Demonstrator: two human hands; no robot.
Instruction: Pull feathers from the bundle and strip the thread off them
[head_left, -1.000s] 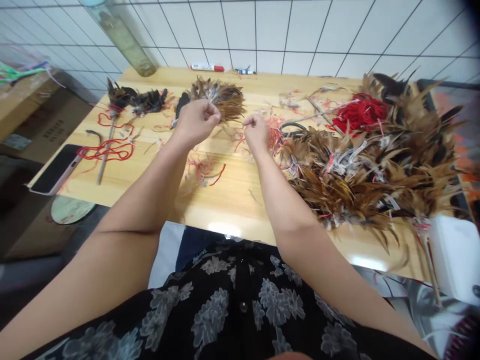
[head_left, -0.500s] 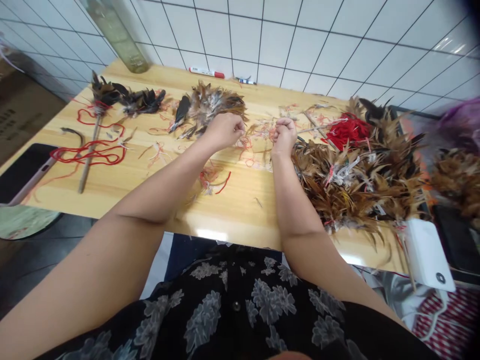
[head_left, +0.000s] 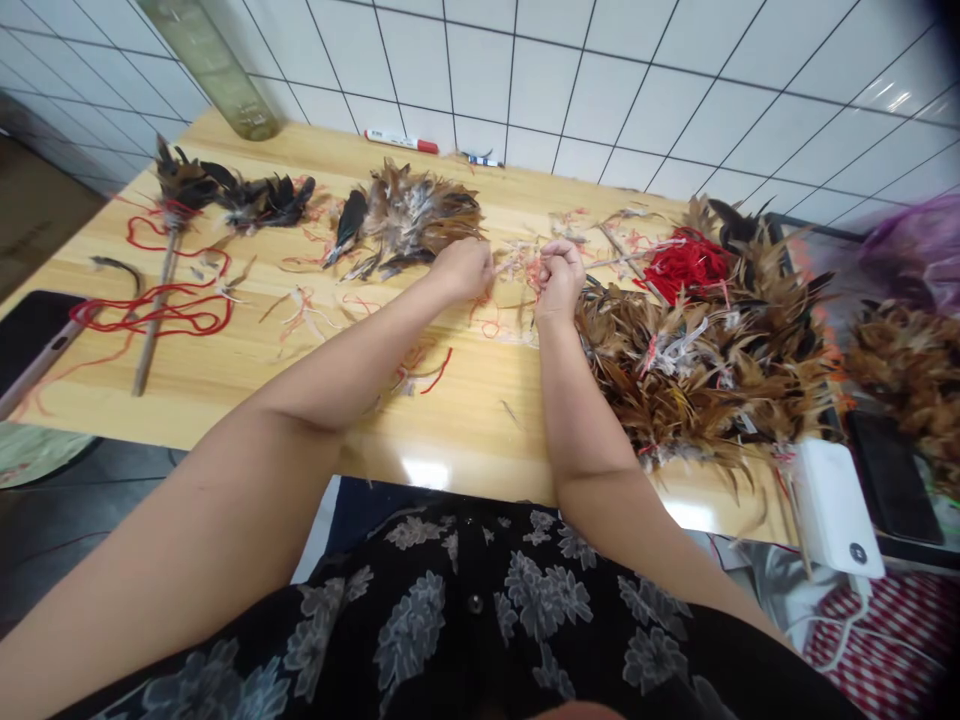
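My left hand [head_left: 465, 270] is closed at the front edge of a bundle of brown and grey feathers [head_left: 420, 212]. My right hand [head_left: 560, 280] is curled shut a short way to the right, beside the big heap of brown feathers [head_left: 697, 370]. Whatever is pinched in either hand is too small to make out. Between and behind the hands lie loose pale red thread scraps [head_left: 517, 262]. A ball of red yarn [head_left: 686, 265] rests on the back of the heap, with thin sticks near it.
At left, a stick [head_left: 154, 320] with dark feathers tied on top lies under looped red yarn [head_left: 187, 318], beside a phone [head_left: 34, 335]. A bottle [head_left: 225, 80] and red marker [head_left: 401, 141] stand and lie by the tiled wall. A white power bank [head_left: 832, 510] sits front right.
My hands have come slightly closer together, the left moving a little right and the right turning inward. The whole view has shifted slightly. Both hands stay closed.
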